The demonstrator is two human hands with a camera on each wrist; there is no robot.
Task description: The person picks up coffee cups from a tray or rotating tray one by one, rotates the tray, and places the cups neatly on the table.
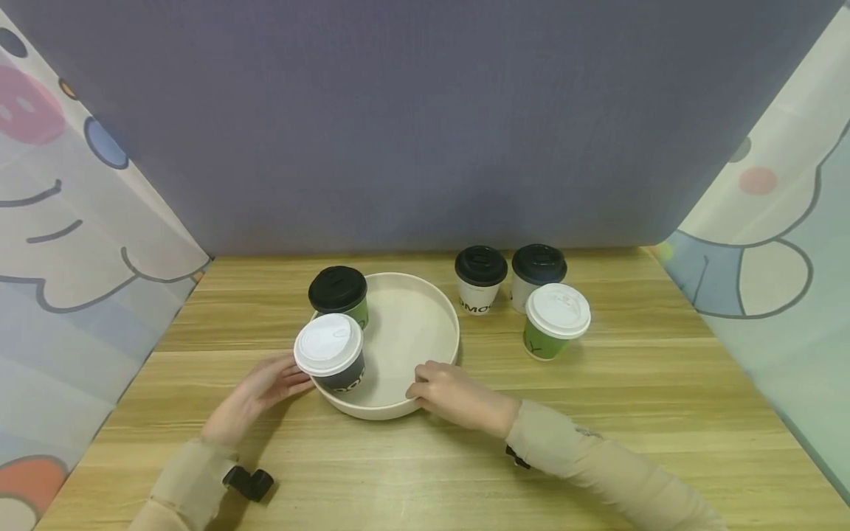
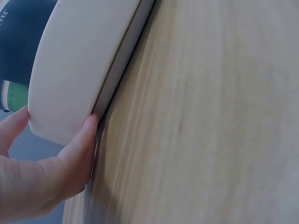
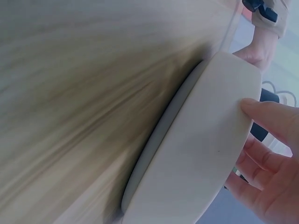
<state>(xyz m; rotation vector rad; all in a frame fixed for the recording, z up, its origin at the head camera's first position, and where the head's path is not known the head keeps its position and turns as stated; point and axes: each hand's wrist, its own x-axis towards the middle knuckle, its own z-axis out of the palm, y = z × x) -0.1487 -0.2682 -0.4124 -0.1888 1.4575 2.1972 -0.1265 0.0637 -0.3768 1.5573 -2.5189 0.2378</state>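
Observation:
A round cream tray [image 1: 413, 332] lies on the wooden table. Inside its left part stand a green paper cup with a black lid [image 1: 339, 289] and, nearer, a dark cup with a white lid [image 1: 330, 345]. My left hand [image 1: 265, 383] holds the tray's left side; in the left wrist view its thumb is at the rim and a fingertip [image 2: 91, 123] at the base edge. My right hand [image 1: 458, 397] pinches the front right rim, thumb [image 3: 261, 112] on the outer wall and fingers over the inside.
Right of the tray stand two white cups with black lids [image 1: 481, 267] [image 1: 538, 265] and a green cup with a white lid [image 1: 558, 311]. A grey panel [image 1: 425, 133] rises behind the wooden table [image 1: 598, 428]. Cartoon-printed curtains [image 1: 80, 243] hang at both sides.

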